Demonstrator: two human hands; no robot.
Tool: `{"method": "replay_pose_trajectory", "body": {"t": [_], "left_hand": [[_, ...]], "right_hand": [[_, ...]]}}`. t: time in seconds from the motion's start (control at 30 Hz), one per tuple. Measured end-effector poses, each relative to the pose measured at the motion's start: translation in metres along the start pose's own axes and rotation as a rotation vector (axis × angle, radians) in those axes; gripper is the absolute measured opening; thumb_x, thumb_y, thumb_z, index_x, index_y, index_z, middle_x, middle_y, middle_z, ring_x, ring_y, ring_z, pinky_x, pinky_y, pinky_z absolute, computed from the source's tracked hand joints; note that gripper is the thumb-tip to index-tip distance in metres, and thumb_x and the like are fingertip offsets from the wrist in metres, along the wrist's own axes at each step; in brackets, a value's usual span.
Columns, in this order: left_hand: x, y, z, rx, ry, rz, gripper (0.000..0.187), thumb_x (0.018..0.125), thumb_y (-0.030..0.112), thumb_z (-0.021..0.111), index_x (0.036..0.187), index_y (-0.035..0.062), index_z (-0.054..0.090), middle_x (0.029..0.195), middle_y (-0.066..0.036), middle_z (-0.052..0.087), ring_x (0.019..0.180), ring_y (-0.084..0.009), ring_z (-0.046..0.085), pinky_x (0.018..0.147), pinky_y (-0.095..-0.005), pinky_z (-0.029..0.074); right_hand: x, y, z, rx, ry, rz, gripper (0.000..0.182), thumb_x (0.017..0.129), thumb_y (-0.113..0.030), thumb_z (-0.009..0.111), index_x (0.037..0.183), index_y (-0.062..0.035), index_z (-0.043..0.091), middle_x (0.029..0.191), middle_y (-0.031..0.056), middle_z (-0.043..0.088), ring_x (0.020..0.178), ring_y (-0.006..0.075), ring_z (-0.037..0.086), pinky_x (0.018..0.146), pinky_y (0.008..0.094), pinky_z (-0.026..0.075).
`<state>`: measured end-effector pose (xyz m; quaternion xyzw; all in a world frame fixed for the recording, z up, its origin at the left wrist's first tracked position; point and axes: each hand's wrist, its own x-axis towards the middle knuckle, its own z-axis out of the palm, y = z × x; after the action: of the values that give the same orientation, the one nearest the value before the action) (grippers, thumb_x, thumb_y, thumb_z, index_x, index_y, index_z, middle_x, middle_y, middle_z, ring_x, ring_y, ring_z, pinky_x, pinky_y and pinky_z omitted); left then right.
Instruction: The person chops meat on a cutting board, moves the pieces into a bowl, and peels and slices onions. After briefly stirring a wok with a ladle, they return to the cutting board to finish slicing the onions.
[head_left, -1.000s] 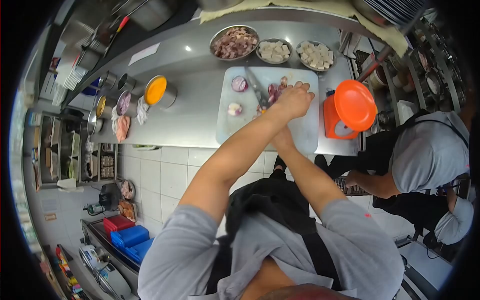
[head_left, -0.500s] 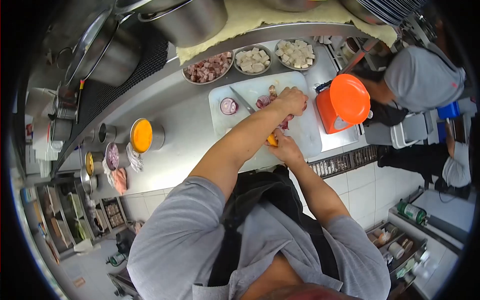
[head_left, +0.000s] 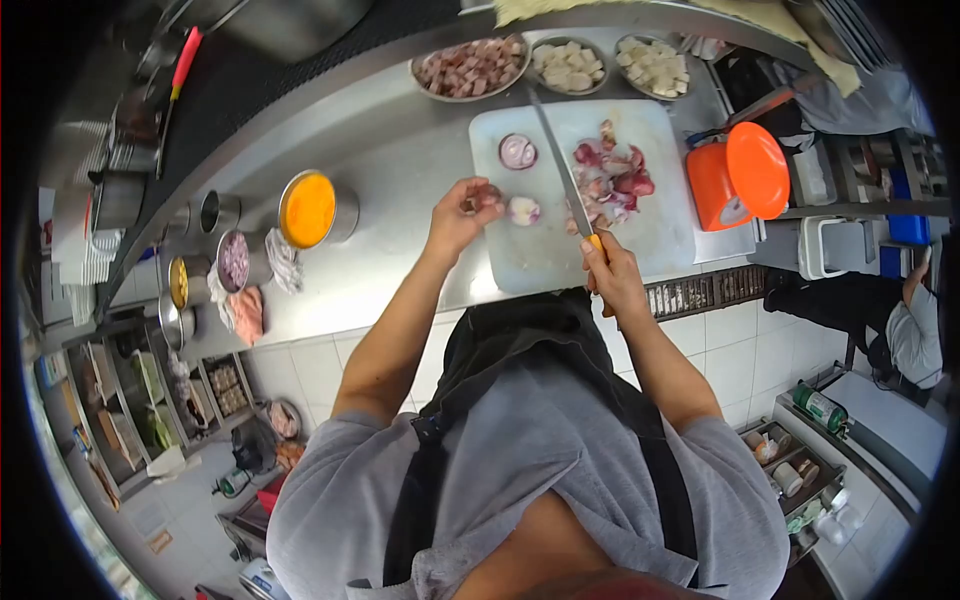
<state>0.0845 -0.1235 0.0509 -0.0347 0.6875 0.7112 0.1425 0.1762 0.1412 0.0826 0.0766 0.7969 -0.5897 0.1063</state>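
My right hand grips the yellow handle of a long kitchen knife, its blade slanting up and left across the white cutting board. My left hand is at the board's left edge, fingers loosely curled and apart, with no held thing that I can make out. Close to its fingertips lies a pale onion piece. Above that, a cut red onion half rests with its ringed face up. Right of the blade is a pile of onion skins and scraps.
Bowls of diced meat and white cubes line the back. An orange scale stands right of the board. Leftward are a pot of orange liquid, a container of chopped onion and cloths. Another person is at far right.
My left hand has drawn back from the scraps to the board's left side. The knife has swung clear of my arm, still in my right hand. The view has shifted, and the scraps sit gathered at right.
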Motion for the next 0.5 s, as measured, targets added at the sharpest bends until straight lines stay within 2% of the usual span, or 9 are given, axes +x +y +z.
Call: {"method": "replay_pose_trajectory", "body": {"t": [0.07, 0.1, 0.13, 0.17, 0.23, 0.3, 0.37, 0.43, 0.5], "left_hand": [[-0.031, -0.02, -0.008, 0.278, 0.149, 0.088, 0.052, 0.079, 0.007, 0.08, 0.123, -0.001, 0.053, 0.102, -0.005, 0.067, 0.093, -0.0149, 0.062, 0.087, -0.0296, 0.05], [-0.042, -0.028, -0.01, 0.278, 0.155, 0.082, 0.052, 0.079, 0.007, 0.08, 0.123, -0.001, 0.053, 0.102, -0.005, 0.067, 0.093, -0.0149, 0.062, 0.087, -0.0296, 0.05], [-0.052, -0.036, -0.01, 0.193, 0.19, 0.057, 0.051, 0.08, 0.007, 0.079, 0.123, 0.0018, 0.052, 0.103, -0.005, 0.066, 0.096, -0.0157, 0.061, 0.088, -0.0315, 0.049], [-0.058, -0.042, -0.009, 0.106, 0.224, 0.033, 0.051, 0.081, 0.007, 0.079, 0.124, 0.0045, 0.051, 0.104, -0.005, 0.066, 0.098, -0.0164, 0.061, 0.089, -0.0333, 0.048], [-0.061, -0.048, -0.002, 0.055, 0.21, 0.024, 0.05, 0.081, 0.007, 0.079, 0.122, 0.0049, 0.051, 0.108, -0.006, 0.066, 0.1, -0.0172, 0.062, 0.09, -0.0337, 0.05], [-0.051, -0.059, 0.002, 0.231, 0.19, 0.109, 0.05, 0.081, 0.005, 0.078, 0.123, 0.0042, 0.051, 0.11, -0.008, 0.065, 0.105, -0.0196, 0.063, 0.088, -0.0337, 0.055], [-0.04, -0.05, 0.012, 0.28, 0.188, 0.115, 0.049, 0.081, 0.004, 0.077, 0.123, 0.0034, 0.052, 0.112, -0.009, 0.064, 0.107, -0.0207, 0.063, 0.086, -0.0334, 0.057], [-0.034, -0.042, 0.017, 0.325, 0.167, 0.139, 0.048, 0.081, 0.004, 0.077, 0.123, 0.0025, 0.053, 0.113, -0.011, 0.063, 0.109, -0.0219, 0.063, 0.084, -0.0331, 0.06], [-0.031, -0.038, 0.02, 0.511, 0.134, 0.27, 0.049, 0.08, 0.004, 0.077, 0.123, 0.0016, 0.055, 0.117, -0.014, 0.062, 0.111, -0.0228, 0.063, 0.082, -0.0335, 0.062]], "right_hand": [[-0.004, -0.001, 0.013, -0.051, -0.112, -0.006, 0.036, 0.101, -0.03, 0.055, 0.118, 0.0015, 0.06, 0.064, 0.0067, 0.057, 0.048, 0.0145, 0.054, 0.047, 0.0318, 0.044], [-0.004, -0.002, 0.019, -0.102, -0.2, -0.021, 0.036, 0.1, -0.031, 0.057, 0.118, 0.0011, 0.061, 0.061, 0.0098, 0.057, 0.048, 0.0173, 0.055, 0.049, 0.0338, 0.045], [-0.005, -0.005, 0.026, -0.134, -0.247, -0.026, 0.037, 0.101, -0.034, 0.054, 0.111, 0.0011, 0.063, 0.06, 0.0115, 0.057, 0.048, 0.0187, 0.055, 0.049, 0.0353, 0.046], [-0.003, -0.001, 0.031, -0.137, -0.252, -0.021, 0.037, 0.101, -0.034, 0.054, 0.111, 0.0011, 0.063, 0.06, 0.0115, 0.057, 0.048, 0.0187, 0.055, 0.049, 0.0353, 0.046], [0.006, 0.015, 0.042, -0.136, -0.377, 0.143, 0.036, 0.102, -0.034, 0.052, 0.107, -0.0008, 0.063, 0.067, 0.0045, 0.056, 0.047, 0.0121, 0.055, 0.043, 0.0288, 0.045], [0.012, 0.026, 0.044, -0.126, -0.374, 0.196, 0.04, 0.103, -0.037, 0.05, 0.106, 0.0003, 0.063, 0.067, 0.0039, 0.056, 0.048, 0.0115, 0.055, 0.043, 0.0284, 0.045], [0.014, 0.022, 0.04, -0.064, -0.218, 0.224, 0.04, 0.102, -0.037, 0.051, 0.103, 0.0009, 0.063, 0.063, 0.0074, 0.055, 0.046, 0.0156, 0.055, 0.044, 0.0315, 0.045], [0.013, 0.012, 0.032, -0.045, -0.216, 0.21, 0.039, 0.103, -0.036, 0.049, 0.105, -0.0002, 0.063, 0.066, 0.0056, 0.055, 0.046, 0.0138, 0.054, 0.043, 0.0303, 0.045], [0.013, 0.008, 0.026, -0.111, -0.262, 0.141, 0.038, 0.103, -0.035, 0.049, 0.108, -0.0003, 0.064, 0.066, 0.005, 0.055, 0.046, 0.0135, 0.054, 0.043, 0.0306, 0.045]]}}
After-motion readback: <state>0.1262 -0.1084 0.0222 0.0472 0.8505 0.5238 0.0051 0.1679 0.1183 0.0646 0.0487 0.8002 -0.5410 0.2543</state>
